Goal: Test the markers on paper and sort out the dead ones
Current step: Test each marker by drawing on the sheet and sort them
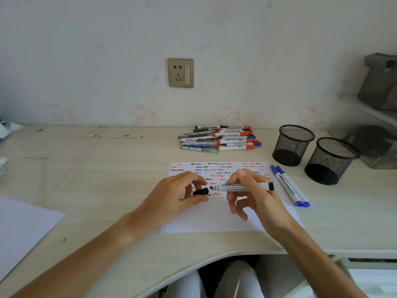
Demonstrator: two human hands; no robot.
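Black cap and marker held apart over paper.

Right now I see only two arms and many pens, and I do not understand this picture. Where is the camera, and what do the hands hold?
There is no machine. A person wears the camera on the head, looking down at a desk. The left hand pinches a black cap. The right hand holds the uncapped black marker over the test paper, already covered with squiggles. Behind lies a pile of markers. To the right lie two blue markers and stand two mesh cups.
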